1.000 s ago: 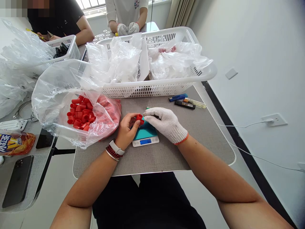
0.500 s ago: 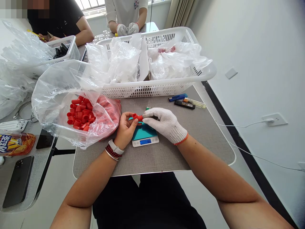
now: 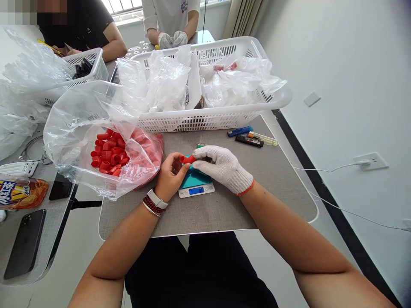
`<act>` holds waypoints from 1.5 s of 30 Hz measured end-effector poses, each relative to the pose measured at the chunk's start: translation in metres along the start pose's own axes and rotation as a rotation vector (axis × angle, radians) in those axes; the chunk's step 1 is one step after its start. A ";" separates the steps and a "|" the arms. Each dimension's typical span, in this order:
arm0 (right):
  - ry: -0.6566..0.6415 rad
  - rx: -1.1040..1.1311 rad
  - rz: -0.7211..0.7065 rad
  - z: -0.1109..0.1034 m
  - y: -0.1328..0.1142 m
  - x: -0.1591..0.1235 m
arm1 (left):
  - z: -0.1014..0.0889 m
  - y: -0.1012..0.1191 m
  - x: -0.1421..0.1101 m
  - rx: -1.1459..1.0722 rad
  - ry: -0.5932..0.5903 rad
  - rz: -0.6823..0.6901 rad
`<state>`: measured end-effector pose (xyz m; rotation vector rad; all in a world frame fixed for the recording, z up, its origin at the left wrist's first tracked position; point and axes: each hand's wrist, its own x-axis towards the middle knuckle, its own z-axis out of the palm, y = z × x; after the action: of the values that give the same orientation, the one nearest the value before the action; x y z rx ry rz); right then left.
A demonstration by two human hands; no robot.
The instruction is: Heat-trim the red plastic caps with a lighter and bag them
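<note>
A red elbow pipe fitting (image 3: 187, 159) is pinched between both hands above a small teal-topped digital scale (image 3: 196, 188). My left hand (image 3: 172, 173), bare with a watch and bracelets at the wrist, grips its left end with thumb and fingers. My right hand (image 3: 223, 167), in a white knit glove, closes its fingertips on the other end. To the left, a clear plastic bag (image 3: 73, 124) lies open on the table, and many red elbow fittings (image 3: 111, 152) show inside it. My hands cover the back of the scale.
A large white basket (image 3: 212, 119) holding plastic bags stands at the back. Lighters and a black marker-like item (image 3: 249, 140) lie right of the scale. A phone (image 3: 25, 244) and a drink bottle (image 3: 24, 192) rest on the left table. Two people sit across; one wears gloves (image 3: 172, 39).
The red elbow fitting has turned a little in my fingers and shifted slightly right. My left fingers have changed their hold on it; the right hand has barely moved.
</note>
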<state>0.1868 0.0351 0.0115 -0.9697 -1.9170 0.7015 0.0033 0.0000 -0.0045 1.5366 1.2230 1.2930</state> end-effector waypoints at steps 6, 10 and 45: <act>-0.017 0.028 0.015 0.001 0.000 0.000 | -0.001 -0.003 -0.001 0.031 -0.022 0.034; -0.058 0.005 0.030 0.000 -0.002 0.001 | -0.001 -0.001 0.000 0.075 -0.016 0.092; -0.107 -0.032 -0.010 -0.001 -0.005 0.002 | -0.002 -0.002 0.004 0.122 -0.003 0.241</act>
<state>0.1857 0.0342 0.0166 -0.9583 -2.0300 0.7319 0.0007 0.0041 -0.0049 1.8172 1.1595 1.3887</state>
